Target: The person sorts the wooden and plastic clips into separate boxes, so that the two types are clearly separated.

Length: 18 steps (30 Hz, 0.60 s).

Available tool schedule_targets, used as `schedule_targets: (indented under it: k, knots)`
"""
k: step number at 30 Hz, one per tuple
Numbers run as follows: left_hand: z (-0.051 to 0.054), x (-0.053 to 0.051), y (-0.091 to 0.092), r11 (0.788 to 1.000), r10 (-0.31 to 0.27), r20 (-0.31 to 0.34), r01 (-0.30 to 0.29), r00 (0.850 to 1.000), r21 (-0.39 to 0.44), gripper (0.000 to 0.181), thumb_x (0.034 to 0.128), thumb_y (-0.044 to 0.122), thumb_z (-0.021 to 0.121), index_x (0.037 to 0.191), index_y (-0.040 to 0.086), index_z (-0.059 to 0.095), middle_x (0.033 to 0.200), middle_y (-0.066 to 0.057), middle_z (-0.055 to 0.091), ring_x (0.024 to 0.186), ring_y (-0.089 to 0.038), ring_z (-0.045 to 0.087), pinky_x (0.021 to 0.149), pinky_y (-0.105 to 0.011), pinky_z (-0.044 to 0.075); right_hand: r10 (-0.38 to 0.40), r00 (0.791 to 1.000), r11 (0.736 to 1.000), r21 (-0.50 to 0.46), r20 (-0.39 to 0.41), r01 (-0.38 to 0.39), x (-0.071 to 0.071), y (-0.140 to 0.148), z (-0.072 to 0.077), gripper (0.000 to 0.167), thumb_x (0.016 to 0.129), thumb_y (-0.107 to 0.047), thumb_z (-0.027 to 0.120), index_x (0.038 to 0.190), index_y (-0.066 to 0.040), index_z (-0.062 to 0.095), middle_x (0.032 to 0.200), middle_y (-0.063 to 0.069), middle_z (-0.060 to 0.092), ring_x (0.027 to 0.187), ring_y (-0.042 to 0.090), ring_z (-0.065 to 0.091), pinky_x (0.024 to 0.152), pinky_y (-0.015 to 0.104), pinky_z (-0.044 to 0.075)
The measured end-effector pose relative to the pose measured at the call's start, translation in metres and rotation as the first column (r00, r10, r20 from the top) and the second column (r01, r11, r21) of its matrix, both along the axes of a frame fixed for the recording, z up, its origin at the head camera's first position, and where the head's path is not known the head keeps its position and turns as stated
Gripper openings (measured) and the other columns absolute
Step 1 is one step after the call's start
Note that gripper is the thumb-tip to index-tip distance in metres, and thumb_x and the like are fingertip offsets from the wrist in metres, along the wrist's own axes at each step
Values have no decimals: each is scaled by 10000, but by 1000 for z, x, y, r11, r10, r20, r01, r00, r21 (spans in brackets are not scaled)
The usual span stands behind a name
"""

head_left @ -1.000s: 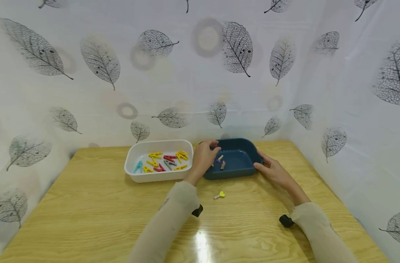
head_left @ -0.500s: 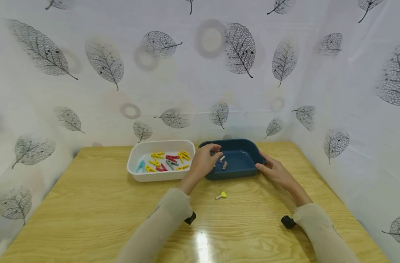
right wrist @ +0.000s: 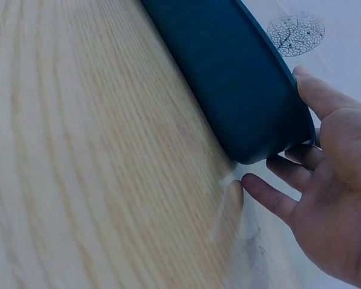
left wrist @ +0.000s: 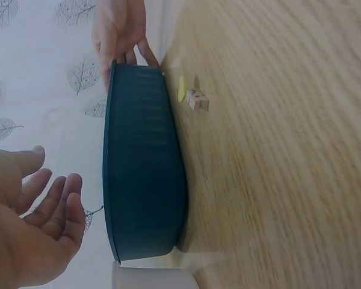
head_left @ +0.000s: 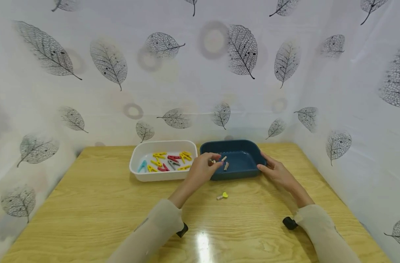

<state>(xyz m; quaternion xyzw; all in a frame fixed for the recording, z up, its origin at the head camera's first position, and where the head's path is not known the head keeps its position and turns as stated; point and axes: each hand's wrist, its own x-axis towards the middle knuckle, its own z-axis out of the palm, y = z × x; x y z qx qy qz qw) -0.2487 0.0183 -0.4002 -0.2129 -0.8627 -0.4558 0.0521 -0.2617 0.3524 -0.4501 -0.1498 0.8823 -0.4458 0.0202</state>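
My left hand [head_left: 201, 168] hovers over the near left part of a dark blue plastic bin [head_left: 242, 174]. In the left wrist view its fingers [left wrist: 72, 208] are loosely bent, the thumb stands apart, and nothing is held. Several small wooden clothespins [head_left: 226, 166] lie inside the bin, some partly hidden behind that hand. My right hand [head_left: 279, 174] holds the bin's right end, thumb at the rim and fingers against the outer wall, as the right wrist view shows. On the table in front lies a small wooden clothespin with a yellow heart [head_left: 222, 196].
A white bin [head_left: 164, 176] stands left of the blue one, close against it. Several yellow, red, grey and light blue plastic clothespins [head_left: 173, 157] lie in it. Behind the wooden table [head_left: 98, 204] hangs a white leaf-patterned curtain [head_left: 193, 80].
My left hand has come down and a little nearer over the blue bin's left part. The right hand keeps its hold on the bin's end. The head view has shifted slightly.
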Motion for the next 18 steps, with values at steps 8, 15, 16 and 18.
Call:
schedule_targets:
  k: [8,15,16,18]
  knots:
    - [-1,15,-8,1000,-27,12,27,1000,-12,263,1002,210,715,1236,91,733,1146,-61,731,731,-96,606,575,-235,500,4,1000,1000,3,-4,-4,3,-1,4,731,1092,-265,560,1652,-46,143,1693,253,108,1519,497,163,1190,638,232]
    - [-2,29,-14,999,-42,40,43,998,-18,239,992,205,727,1197,84,740,1133,-69,740,793,-128,630,622,-243,517,14,1000,1000,-9,8,-14,3,-1,5,738,1092,-259,560,1654,-52,129,1695,254,91,1521,503,148,1188,659,223]
    - [-3,31,-15,999,-41,44,42,998,-28,240,991,210,728,1196,87,743,1128,-61,742,795,-124,631,625,-241,516,15,1000,1000,-10,9,-15,3,-1,4,739,1093,-261,559,1655,-54,127,1696,253,88,1521,503,144,1189,660,219]
    - [-5,34,-16,998,-38,38,40,999,-47,240,986,204,733,1191,80,747,1119,-61,747,798,-116,631,630,-239,516,16,1000,1000,-3,7,-16,2,-1,4,739,1094,-268,555,1656,-58,124,1695,254,87,1520,507,144,1187,663,218]
